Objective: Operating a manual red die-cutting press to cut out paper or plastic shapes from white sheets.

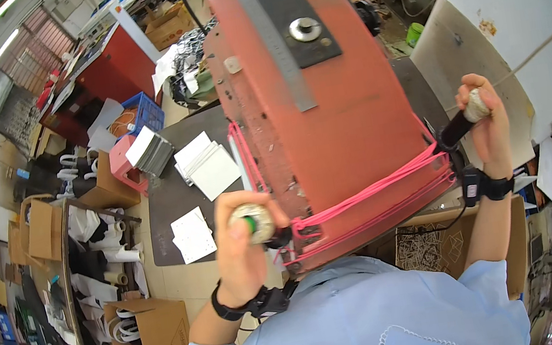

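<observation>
My left hand is closed round a tape-wrapped handle at the near left corner of a large red machine head. On the right, my right hand grips a second handle, dark with a pale wrapped end, which sticks out from the machine's near right corner. Pink cord is strung across the machine's front edge between the two handles. A steel ruler lies on top of the red surface, beside a black plate with a round metal knob.
Left of the machine, a dark table bears stacks of white sheets. Beyond it stand a pink stool and a blue crate. An open carton is at lower left. A bent grey panel flanks the right side.
</observation>
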Tool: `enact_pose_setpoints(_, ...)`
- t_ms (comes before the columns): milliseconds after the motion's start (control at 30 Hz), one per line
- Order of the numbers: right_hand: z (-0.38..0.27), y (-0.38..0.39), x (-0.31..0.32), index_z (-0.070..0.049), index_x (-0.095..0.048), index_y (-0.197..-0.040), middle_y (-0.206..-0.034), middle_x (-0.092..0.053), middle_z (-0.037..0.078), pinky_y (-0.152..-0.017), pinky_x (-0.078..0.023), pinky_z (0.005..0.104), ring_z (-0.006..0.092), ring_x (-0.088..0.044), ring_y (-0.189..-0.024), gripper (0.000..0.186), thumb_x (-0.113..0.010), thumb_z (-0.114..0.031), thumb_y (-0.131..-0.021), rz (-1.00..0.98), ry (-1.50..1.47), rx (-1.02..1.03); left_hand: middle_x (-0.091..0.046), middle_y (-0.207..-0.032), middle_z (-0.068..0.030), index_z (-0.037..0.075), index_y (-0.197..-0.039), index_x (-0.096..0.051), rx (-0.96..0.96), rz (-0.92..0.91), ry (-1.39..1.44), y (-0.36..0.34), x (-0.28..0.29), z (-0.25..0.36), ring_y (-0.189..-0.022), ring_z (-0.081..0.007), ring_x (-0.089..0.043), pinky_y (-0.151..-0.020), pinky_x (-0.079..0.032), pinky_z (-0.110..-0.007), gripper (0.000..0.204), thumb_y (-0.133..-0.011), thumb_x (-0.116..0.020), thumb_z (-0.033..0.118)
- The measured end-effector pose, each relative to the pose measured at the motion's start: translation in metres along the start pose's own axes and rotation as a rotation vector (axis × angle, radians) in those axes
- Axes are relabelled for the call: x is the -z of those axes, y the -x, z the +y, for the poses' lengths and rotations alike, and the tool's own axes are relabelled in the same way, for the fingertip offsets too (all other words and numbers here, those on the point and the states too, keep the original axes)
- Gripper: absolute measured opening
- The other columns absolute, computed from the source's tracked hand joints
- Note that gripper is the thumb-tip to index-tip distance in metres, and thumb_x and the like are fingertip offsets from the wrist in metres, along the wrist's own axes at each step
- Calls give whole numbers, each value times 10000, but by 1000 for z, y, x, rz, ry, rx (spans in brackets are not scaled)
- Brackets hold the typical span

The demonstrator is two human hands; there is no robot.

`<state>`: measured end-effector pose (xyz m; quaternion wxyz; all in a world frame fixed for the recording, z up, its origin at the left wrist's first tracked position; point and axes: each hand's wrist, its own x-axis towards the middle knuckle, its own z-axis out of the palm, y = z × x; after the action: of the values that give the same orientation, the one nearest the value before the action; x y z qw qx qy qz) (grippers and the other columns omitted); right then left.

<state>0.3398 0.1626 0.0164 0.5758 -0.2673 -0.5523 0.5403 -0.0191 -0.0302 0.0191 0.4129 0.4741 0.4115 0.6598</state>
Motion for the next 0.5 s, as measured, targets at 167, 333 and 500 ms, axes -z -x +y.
enact_pose_setpoints(167,3,-37,50,43,-465,-1362,-1252,-561,123,-1057,-355,296,202,-511,-1199,513,-491,-315,-995,127,70,52,-540,-1102,-98,25,-1346,-353,-111,-324,63,-9,-35,-17,-999,-156,-541,-897,-434,-302,587,-893,-693,177)
enact_pose_setpoints(333,-5,-35,20,34,-427,-1415,-1440,-467,140,-1130,-300,356,230,-431,-1340,516,-439,-326,-1045,561,648,303,-402,-1409,-190,15,-1478,-199,-223,-541,-131,-29,-76,-33,-1298,-290,-423,-1080,-336,-403,861,-845,-758,185)
enact_pose_setpoints(500,-7,29,-29,23,-436,-1387,-1370,-521,155,-1102,-343,378,245,-481,-1300,497,-407,-342,-1051,0,64,60,-332,-1514,-229,-21,-1437,-357,-225,-669,-628,-35,-45,-59,-1394,-387,-343,-1133,-300,-429,739,-853,-731,236)
